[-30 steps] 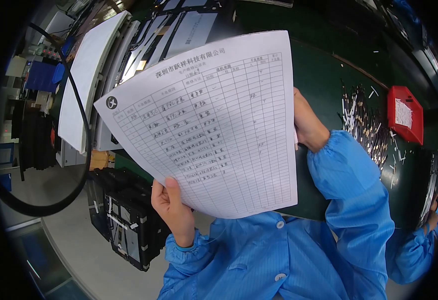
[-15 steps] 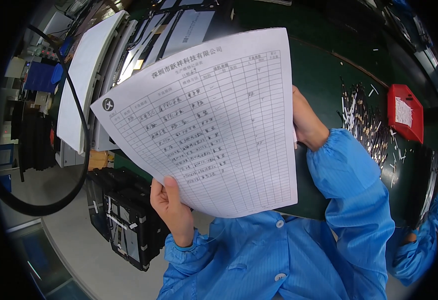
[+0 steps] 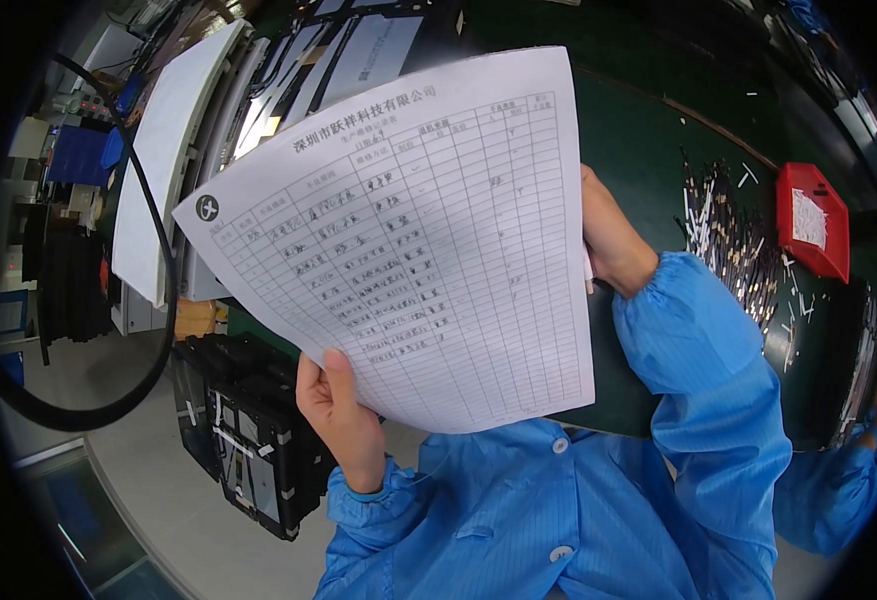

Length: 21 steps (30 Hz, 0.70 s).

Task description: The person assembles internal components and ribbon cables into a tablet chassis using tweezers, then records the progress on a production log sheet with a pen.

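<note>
A large white paper form [image 3: 499,330], printed with a table and partly filled in by hand, is held up in front of me, tilted and slightly bowed. My left hand [image 3: 344,415] pinches its lower left edge, thumb on the printed face. At the right edge my right hand [image 3: 614,235] grips the sheet; its fingers are partly hidden behind the paper. A small pale edge shows beside the right hand, but I cannot make out what it belongs to. Both my arms are in blue sleeves.
Many thin black-and-white strips [image 3: 729,235] lie on the green table [image 3: 624,360], near a red bin [image 3: 837,225] with white pieces. Black framed panels [image 3: 254,440] stand at lower left. A black cable [image 3: 159,220] loops at left. Another person's sleeve [image 3: 839,490] shows at far right.
The paper has shifted slightly left and up, with both hands still on it. At the far right, the other person's arm has moved.
</note>
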Each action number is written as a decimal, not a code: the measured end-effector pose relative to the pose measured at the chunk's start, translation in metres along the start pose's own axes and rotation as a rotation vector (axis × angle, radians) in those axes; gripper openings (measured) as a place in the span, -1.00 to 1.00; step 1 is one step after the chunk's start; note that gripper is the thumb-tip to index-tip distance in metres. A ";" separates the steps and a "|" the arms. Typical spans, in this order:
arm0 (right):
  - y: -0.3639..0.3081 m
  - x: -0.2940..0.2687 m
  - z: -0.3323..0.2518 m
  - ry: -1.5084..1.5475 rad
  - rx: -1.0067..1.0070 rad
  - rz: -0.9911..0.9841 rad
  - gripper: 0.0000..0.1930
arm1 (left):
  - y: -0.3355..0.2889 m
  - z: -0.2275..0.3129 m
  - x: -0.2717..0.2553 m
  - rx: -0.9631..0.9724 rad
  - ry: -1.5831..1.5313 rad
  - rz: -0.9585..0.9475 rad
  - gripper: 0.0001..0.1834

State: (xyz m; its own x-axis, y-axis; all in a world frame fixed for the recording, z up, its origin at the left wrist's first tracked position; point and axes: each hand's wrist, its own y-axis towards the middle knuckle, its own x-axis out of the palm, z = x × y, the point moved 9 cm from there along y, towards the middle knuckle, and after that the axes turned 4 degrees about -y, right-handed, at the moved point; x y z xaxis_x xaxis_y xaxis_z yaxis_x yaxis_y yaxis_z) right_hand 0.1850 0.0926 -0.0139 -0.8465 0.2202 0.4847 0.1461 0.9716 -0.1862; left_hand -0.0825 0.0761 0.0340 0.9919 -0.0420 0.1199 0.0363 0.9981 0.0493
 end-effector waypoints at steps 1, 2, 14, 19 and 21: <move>0.000 0.001 -0.001 0.001 0.001 0.000 -0.75 | 0.000 0.000 0.000 0.003 -0.001 0.002 -0.66; -0.001 0.002 -0.001 -0.002 0.003 -0.001 -0.75 | 0.000 0.001 -0.001 0.005 -0.002 0.005 -0.66; -0.001 0.003 -0.001 -0.003 0.012 -0.019 -0.72 | -0.001 0.000 -0.002 0.000 0.008 0.004 -0.67; -0.001 0.002 0.000 -0.023 0.018 -0.011 -0.71 | -0.001 0.000 -0.001 -0.003 0.005 -0.022 -0.67; 0.000 0.003 0.001 -0.016 0.019 -0.004 -0.71 | -0.002 0.000 0.000 -0.006 0.005 -0.042 -0.66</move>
State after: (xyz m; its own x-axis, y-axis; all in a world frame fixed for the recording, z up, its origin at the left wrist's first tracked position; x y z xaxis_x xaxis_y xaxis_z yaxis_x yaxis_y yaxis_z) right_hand 0.1824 0.0929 -0.0134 -0.8551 0.2144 0.4721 0.1329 0.9707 -0.2002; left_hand -0.0829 0.0745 0.0337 0.9901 -0.0838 0.1129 0.0788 0.9957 0.0481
